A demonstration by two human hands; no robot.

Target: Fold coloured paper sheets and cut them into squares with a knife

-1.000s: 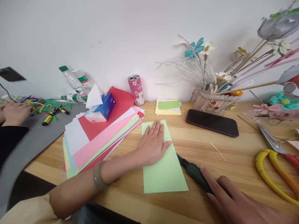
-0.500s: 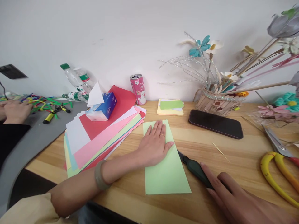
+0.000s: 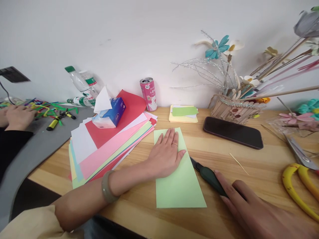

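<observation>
A light green sheet of paper (image 3: 178,192) lies on the wooden table, narrower at its far end. My left hand (image 3: 165,152) presses flat on its upper half, fingers stretched out and thumb near the right edge. In my right hand (image 3: 251,202) is a utility knife (image 3: 209,177) with a dark green handle, the index finger lying along it. The knife's blade end points at the right edge of the paper, close beside my left thumb. Whether the blade touches the paper I cannot tell.
Left stands a stack of coloured paper (image 3: 107,152) with a tissue box (image 3: 109,113) on it. Behind are a pink can (image 3: 149,94), small paper pieces (image 3: 184,112) and a phone (image 3: 233,132). Scissors (image 3: 299,166) lie right. At far left another person's hands (image 3: 20,116) rest near coloured sticks.
The view has shifted slightly, so objects sit a little further right. Both hands, the paper and the knife keep nearly the same places relative to each other.
</observation>
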